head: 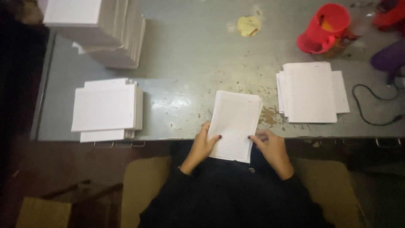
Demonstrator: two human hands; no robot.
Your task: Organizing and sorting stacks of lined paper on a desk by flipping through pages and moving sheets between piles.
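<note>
Our left hand (205, 145) and right hand (270, 145) grip a paper bundle (234, 124) by its sides at the tabletop (198, 71) edge, apparently squaring it; next it needs tapping flush.

Left hand (203, 145) and right hand (270, 145) grip near end of ruled paper sheaf (234, 125), one on each side; sheaf overhangs table edge, tilted toward 1 o'clock. Grey worn table (198, 67). Ruled paper stack (311, 92) at 2 o'clock. Blank paper stack (106, 109) at 9 o'clock; taller stacks (99, 29) at 11. Red jug (325, 28) at 1, lying tipped. Black cable (373, 107) at 3.
</note>
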